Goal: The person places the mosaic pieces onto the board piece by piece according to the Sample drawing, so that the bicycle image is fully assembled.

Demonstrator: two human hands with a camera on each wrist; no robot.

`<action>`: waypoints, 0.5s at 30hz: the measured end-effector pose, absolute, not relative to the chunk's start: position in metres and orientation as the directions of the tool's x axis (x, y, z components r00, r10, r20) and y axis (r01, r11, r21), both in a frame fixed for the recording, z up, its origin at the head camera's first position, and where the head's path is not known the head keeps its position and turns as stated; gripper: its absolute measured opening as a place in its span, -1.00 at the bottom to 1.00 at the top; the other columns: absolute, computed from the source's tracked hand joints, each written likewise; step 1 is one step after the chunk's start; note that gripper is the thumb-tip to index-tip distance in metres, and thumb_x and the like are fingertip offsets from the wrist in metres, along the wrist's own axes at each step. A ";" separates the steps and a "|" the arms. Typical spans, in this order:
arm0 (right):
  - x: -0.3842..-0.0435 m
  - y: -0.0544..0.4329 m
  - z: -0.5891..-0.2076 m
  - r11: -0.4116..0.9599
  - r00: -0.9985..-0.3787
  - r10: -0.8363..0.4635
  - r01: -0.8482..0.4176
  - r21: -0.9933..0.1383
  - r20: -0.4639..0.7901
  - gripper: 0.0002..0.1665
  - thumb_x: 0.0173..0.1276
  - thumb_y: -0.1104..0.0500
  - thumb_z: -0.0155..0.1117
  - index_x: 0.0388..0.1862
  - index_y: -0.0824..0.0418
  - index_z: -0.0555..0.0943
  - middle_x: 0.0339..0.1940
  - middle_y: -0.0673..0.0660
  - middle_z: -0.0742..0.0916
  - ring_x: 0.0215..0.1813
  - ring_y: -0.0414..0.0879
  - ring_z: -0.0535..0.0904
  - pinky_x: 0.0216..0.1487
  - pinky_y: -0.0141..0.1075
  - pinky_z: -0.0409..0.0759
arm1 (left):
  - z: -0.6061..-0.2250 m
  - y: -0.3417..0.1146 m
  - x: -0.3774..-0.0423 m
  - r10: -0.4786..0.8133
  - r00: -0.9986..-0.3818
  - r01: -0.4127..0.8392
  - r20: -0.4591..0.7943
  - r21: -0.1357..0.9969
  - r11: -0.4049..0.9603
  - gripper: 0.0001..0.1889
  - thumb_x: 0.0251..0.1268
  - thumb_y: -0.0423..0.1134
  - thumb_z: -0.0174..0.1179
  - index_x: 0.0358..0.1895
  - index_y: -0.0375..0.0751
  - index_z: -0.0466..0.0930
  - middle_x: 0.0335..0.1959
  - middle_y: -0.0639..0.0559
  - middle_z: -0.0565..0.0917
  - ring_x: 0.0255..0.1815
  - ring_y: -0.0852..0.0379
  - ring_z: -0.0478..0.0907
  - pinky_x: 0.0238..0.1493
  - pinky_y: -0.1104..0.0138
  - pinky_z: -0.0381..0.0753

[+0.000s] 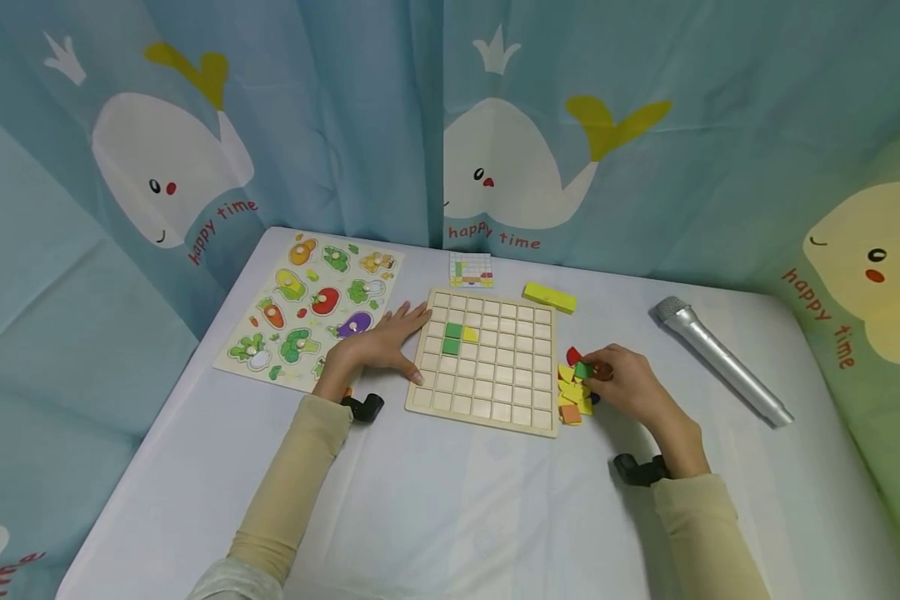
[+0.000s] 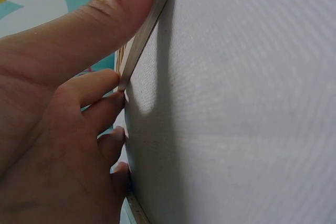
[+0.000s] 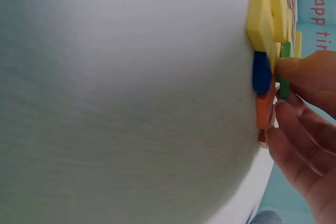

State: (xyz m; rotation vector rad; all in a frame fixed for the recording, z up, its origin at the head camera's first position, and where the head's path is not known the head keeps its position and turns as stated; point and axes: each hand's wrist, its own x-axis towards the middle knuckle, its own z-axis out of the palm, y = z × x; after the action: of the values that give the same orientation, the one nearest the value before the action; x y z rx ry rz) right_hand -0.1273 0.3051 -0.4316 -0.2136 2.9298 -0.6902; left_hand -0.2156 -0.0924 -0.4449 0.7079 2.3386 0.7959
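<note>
A square wooden grid board [image 1: 495,387] lies mid-table with two green tiles [image 1: 452,338] and a yellow tile [image 1: 470,334] in its cells. My left hand [image 1: 378,342] is spread at the board's left side. Its thumb [image 2: 123,9] rests against the board's edge, and the other fingertips are close to that side. Beyond the board's right side, my right hand [image 1: 630,382] pinches a green tile [image 3: 284,69] between thumb and fingers. It is over a pile of small pieces, including yellow pieces [image 1: 572,390], a red one [image 1: 573,356], an orange one [image 1: 570,414] and a blue one [image 3: 261,72].
A vegetable peg puzzle [image 1: 270,287] lies at the left, partly behind my left hand. A small pattern card [image 1: 471,270] and a yellow block [image 1: 550,297] lie behind the board. At the right is a silver microphone [image 1: 723,358]. Printed curtains [image 1: 360,125] border the table.
</note>
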 end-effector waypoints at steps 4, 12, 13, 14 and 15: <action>-0.127 0.301 -0.426 0.882 -0.985 -0.151 -0.099 -0.461 -0.079 -0.63 0.27 0.29 0.47 0.03 0.43 0.71 -0.21 0.25 0.71 -0.21 0.06 0.56 -0.27 -0.25 0.55 | -0.445 -0.093 -0.215 0.629 -0.700 0.292 -0.338 0.668 0.684 0.26 0.05 -0.09 0.59 0.70 -0.13 -0.16 0.74 -0.03 -0.25 0.73 -0.08 -0.50 0.69 -0.05 -0.44; -0.130 0.286 -0.425 0.843 -0.978 -0.202 -0.144 -0.518 -0.056 -0.66 0.30 0.30 0.44 0.02 0.43 0.71 -0.16 0.26 0.73 -0.22 0.04 0.60 -0.33 -0.32 0.58 | -0.448 -0.092 -0.217 0.624 -0.707 0.297 -0.333 0.660 0.690 0.26 0.04 -0.08 0.59 0.70 -0.12 -0.15 0.74 -0.03 -0.24 0.73 -0.08 -0.47 0.69 -0.04 -0.43; -0.130 0.283 -0.426 0.835 -0.976 -0.210 -0.149 -0.530 -0.056 -0.66 0.31 0.31 0.44 0.03 0.44 0.70 -0.16 0.27 0.73 -0.21 0.05 0.60 -0.31 -0.31 0.59 | -0.449 -0.092 -0.217 0.622 -0.707 0.296 -0.335 0.659 0.691 0.26 0.03 -0.08 0.59 0.70 -0.11 -0.15 0.74 -0.02 -0.24 0.73 -0.07 -0.47 0.69 -0.04 -0.43; -0.130 0.280 -0.427 0.832 -0.975 -0.214 -0.150 -0.535 -0.059 -0.67 0.31 0.31 0.43 0.03 0.44 0.70 -0.17 0.26 0.73 -0.20 0.05 0.60 -0.28 -0.30 0.60 | -0.449 -0.092 -0.217 0.621 -0.708 0.294 -0.337 0.658 0.693 0.26 0.03 -0.08 0.60 0.70 -0.11 -0.15 0.74 -0.01 -0.24 0.73 -0.07 -0.47 0.69 -0.03 -0.43; -0.131 0.278 -0.427 0.828 -0.974 -0.218 -0.150 -0.540 -0.063 -0.66 0.31 0.31 0.43 0.03 0.43 0.70 -0.18 0.25 0.72 -0.19 0.05 0.60 -0.26 -0.29 0.61 | -0.449 -0.092 -0.217 0.618 -0.709 0.291 -0.339 0.658 0.694 0.26 0.03 -0.08 0.60 0.70 -0.10 -0.15 0.74 -0.01 -0.24 0.73 -0.06 -0.47 0.69 -0.04 -0.42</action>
State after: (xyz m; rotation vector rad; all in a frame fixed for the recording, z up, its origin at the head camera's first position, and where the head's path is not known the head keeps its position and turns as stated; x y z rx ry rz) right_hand -0.1314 0.2776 -0.4272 -0.2919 2.8866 -0.8367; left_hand -0.2165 -0.0918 -0.4487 0.6952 2.3519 0.7844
